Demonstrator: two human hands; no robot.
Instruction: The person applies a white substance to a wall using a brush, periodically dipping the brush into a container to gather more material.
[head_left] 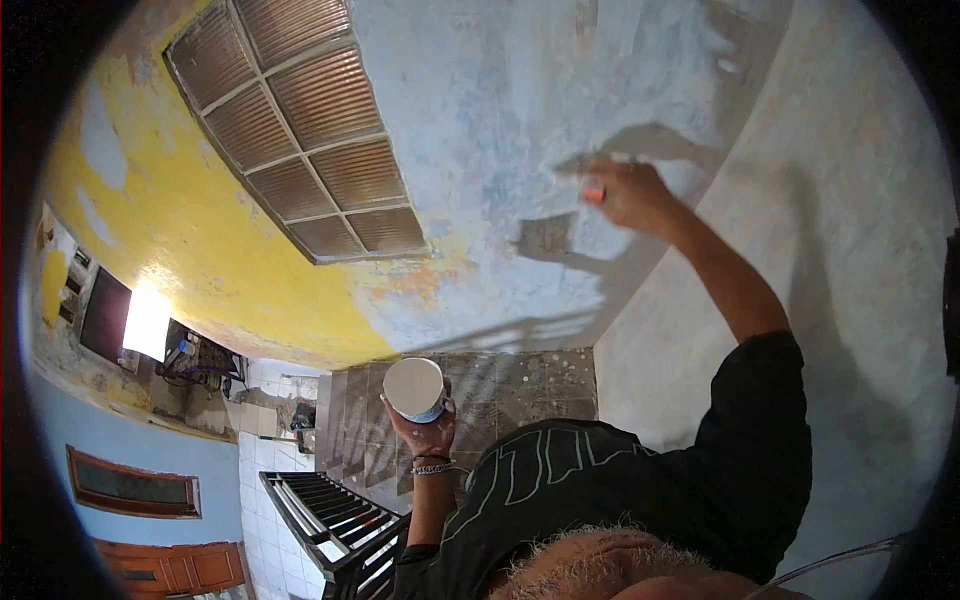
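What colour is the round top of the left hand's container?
The round top is off-white; see the head view.

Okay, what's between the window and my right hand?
In the head view, just patchy blue-white wall lies between the window and your right hand, with a shadow near the hand.

A bright light point(148, 320) glows left of a ribbed-glass window point(300, 135).

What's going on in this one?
A person's left hand holds a round tub at chest height. The right hand is raised near the patchy pale wall, gripping a red-ended object too blurred to identify; contact with the wall can't be told. Beyond the window, the wall is flaking yellow.
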